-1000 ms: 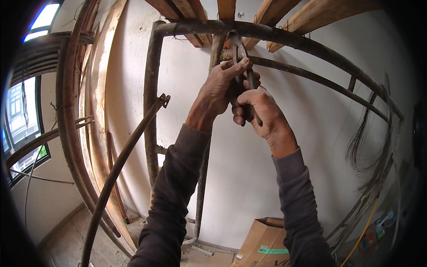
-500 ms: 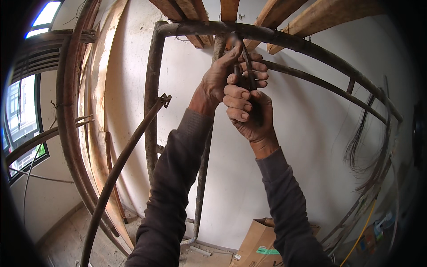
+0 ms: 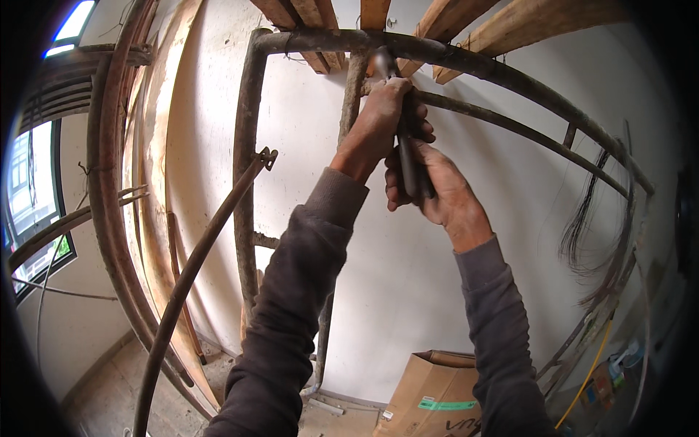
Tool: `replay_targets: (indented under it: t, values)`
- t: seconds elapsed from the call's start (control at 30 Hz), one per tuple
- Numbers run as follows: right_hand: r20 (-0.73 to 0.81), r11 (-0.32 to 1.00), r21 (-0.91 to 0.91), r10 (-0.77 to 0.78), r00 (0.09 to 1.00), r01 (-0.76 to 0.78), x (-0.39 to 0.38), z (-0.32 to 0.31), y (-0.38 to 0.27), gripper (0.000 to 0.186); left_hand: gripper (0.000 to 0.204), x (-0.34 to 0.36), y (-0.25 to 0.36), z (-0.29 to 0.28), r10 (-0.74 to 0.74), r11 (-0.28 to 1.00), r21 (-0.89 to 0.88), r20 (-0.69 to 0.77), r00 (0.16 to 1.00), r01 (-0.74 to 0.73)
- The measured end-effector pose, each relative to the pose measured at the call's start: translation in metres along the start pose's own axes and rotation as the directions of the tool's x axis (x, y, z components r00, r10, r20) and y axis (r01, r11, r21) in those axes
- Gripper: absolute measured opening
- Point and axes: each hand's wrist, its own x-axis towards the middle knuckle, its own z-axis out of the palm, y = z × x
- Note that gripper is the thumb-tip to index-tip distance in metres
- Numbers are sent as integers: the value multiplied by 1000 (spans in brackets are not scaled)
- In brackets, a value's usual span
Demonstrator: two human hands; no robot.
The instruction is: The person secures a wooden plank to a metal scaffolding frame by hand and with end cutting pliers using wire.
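Observation:
A pair of dark-handled pincers [image 3: 409,164] is held upright in front of me, just beneath the top tube of the metal frame [image 3: 320,41]. Its rounded grey head [image 3: 384,62] is blurred and rests close to the joint of tube and wooden beam. My right hand [image 3: 444,186] is closed round the lower handles. Higher up, my left hand [image 3: 382,116] is closed about the pincers' upper part, its thumb near the head. Whether a wire sits in the jaws is too blurred to tell.
Wooden beams [image 3: 531,33] lie across the frame's top. A slanting brace tube [image 3: 200,273] rises at left, beside long boards [image 3: 164,146]. Thin dark wires [image 3: 582,218] hang at right. Below stands a cardboard box [image 3: 429,382]. A window [image 3: 36,204] is at far left.
My right hand has turned and shifted right and down along the handles, showing more of them. My left hand has moved slightly up and right. The view has shifted a little.

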Motion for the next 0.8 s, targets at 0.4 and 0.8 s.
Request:
replay_targets:
  t: [0.4, 0.8]
  values:
    - [-63, 97, -995, -758, 649, 17, -9, 51, 2, 44, 27, 18, -19, -13, 183, 955, 227, 50, 982, -190]
    - [-104, 71, -995, -687, 719, -76, -7, 53, 3, 50, 33, 10, -16, -21, 249, 816, 510, 115, 962, -273]
